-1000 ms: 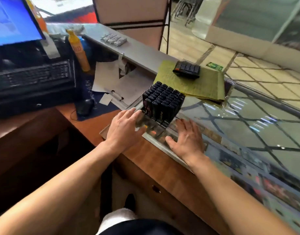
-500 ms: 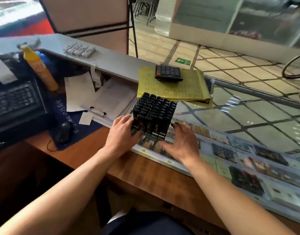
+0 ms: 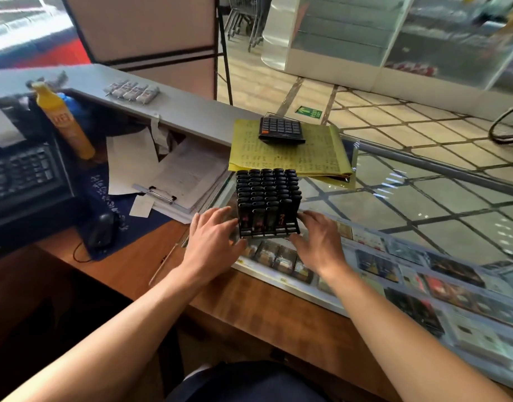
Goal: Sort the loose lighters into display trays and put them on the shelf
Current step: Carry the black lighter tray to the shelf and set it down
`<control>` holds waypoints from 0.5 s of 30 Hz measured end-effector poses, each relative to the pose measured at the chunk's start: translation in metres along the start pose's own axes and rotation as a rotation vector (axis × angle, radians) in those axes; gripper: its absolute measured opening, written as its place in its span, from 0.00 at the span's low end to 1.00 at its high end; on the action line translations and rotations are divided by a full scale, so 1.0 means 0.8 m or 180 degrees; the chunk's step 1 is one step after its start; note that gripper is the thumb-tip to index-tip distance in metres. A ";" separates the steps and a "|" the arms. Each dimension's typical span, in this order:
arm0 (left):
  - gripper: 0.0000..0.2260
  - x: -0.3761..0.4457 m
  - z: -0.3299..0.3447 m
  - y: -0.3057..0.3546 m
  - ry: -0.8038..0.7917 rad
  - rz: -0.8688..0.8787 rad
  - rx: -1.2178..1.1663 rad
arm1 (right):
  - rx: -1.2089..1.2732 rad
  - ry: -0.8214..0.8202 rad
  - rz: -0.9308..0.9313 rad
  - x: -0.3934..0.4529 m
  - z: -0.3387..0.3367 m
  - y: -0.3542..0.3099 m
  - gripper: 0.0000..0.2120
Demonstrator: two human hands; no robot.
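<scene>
Black plastic display tray [image 3: 267, 211] full of upright black-capped lighters [image 3: 267, 184], on the glass counter [image 3: 394, 204].
Its long axis runs away from the person; left hand [image 3: 213, 245] and right hand [image 3: 319, 242], fingers straight, press its sides.

- Both bare forearms are reaching forward from the bottom edge of the view, converging toward the middle.
- The left hand [image 3: 213, 242] is lying palm down, its fingers stretched forward and slightly spread, the fingertips [image 3: 222, 211] pointing away from the body and the thumb angling inward to the right.
- The right hand [image 3: 317, 240] is mirroring it, palm down, fingers extended up and to the left, thumb pointing inward to the left.
- The two hands are sitting near each other at the same height, apart, wrists straight.
</scene>
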State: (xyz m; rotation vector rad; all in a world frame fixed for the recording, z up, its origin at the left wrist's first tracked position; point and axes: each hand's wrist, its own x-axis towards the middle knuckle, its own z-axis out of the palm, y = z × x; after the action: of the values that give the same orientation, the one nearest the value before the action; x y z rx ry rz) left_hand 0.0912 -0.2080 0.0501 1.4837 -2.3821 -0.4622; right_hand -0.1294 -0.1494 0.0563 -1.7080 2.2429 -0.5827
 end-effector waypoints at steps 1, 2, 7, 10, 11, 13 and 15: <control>0.24 -0.001 0.002 0.003 -0.0013 -0.0019 -0.0043 | 0.0006 -0.0019 -0.0013 0.002 -0.002 0.002 0.26; 0.26 -0.001 0.001 0.006 -0.0025 -0.0057 -0.0094 | 0.0015 -0.0064 -0.0050 0.003 -0.006 0.001 0.28; 0.36 0.005 -0.018 0.028 -0.0035 -0.0438 -0.1063 | 0.0450 -0.0486 0.0049 0.014 -0.017 -0.008 0.46; 0.41 0.008 -0.023 0.036 -0.0072 -0.0511 -0.1553 | 0.0647 -0.0661 0.0076 0.023 -0.014 -0.006 0.54; 0.43 0.009 -0.022 0.037 -0.0089 -0.0485 -0.1708 | 0.0726 -0.0707 0.0056 0.025 -0.013 -0.006 0.56; 0.47 0.014 -0.016 0.032 -0.0136 -0.0505 -0.2012 | 0.0889 -0.0763 0.0016 0.030 -0.014 -0.007 0.58; 0.49 0.017 -0.014 0.032 -0.0230 -0.0478 -0.2130 | 0.1014 -0.0810 -0.0037 0.030 -0.015 -0.012 0.55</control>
State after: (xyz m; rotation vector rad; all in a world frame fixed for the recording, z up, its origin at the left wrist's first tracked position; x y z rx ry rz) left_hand 0.0695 -0.2107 0.0722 1.3284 -1.8729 -1.2198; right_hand -0.1331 -0.1727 0.0721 -1.5396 1.8542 -0.6452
